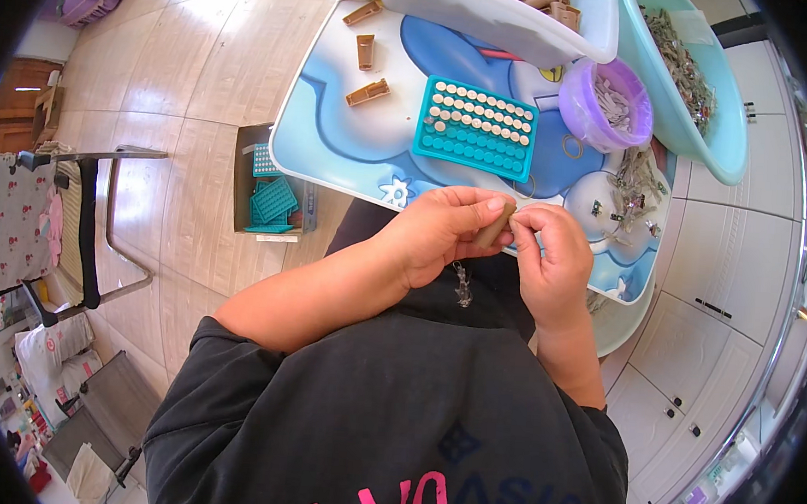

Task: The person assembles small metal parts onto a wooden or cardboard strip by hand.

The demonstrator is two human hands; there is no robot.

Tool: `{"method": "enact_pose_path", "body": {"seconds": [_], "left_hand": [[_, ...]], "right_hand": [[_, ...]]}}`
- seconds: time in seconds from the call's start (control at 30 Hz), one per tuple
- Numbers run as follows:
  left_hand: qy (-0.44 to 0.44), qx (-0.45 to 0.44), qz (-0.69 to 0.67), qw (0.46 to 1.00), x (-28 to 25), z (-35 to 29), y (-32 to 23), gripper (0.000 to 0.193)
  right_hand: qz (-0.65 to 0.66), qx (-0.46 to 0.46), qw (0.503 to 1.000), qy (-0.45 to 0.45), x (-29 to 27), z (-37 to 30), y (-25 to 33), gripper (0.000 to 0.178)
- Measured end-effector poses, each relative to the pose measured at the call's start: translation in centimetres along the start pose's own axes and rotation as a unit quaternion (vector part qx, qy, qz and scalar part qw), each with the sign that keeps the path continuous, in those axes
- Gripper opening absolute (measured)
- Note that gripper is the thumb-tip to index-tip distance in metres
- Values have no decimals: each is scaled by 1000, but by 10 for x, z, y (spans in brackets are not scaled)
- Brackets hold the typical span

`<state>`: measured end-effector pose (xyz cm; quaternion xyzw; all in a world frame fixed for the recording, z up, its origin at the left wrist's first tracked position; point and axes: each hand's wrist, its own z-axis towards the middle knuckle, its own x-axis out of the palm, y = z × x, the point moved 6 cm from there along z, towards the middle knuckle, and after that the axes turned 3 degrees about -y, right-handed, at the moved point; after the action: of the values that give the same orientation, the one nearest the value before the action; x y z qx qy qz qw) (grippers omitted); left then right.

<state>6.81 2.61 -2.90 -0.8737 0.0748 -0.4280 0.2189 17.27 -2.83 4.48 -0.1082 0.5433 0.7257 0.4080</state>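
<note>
My left hand point(447, 227) is closed around a small brown plastic casing point(492, 230), held upright over my lap at the table's near edge. My right hand point(553, 261) is pinched at the casing's right side; what its fingertips grip is hidden. A clear, greyish strand point(462, 285) dangles below my left hand. Beyond my hands lies a teal tray point(428, 144) with rows of white round pieces point(481, 109) in its far part. Three similar brown casings point(366, 52) lie apart on the table's far left.
A white bin point(492, 17) of brown casings, a purple tub point(579, 106) of pale pieces and a light-green basin point(728, 152) of wired parts stand at the back right. Loose wired parts point(637, 188) lie on the table's right. A floor box point(241, 187) holds teal trays.
</note>
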Motion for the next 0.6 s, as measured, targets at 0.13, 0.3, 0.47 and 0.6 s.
{"method": "enact_pose_path", "body": {"seconds": [0.13, 0.3, 0.47, 0.6], "left_hand": [[-19, -2, -7, 1000, -1, -1, -2, 31], [-7, -3, -10, 1000, 0, -1, -1, 31], [-25, 3, -3, 1000, 1, -3, -2, 31], [-21, 7, 7, 1000, 1, -2, -1, 31]], "right_hand": [[70, 47, 996, -35, 2, -4, -8, 10], [32, 12, 999, -42, 1, -3, -4, 10], [1, -14, 999, -42, 1, -2, 1, 9], [-20, -22, 999, -36, 2, -1, 3, 9]]}}
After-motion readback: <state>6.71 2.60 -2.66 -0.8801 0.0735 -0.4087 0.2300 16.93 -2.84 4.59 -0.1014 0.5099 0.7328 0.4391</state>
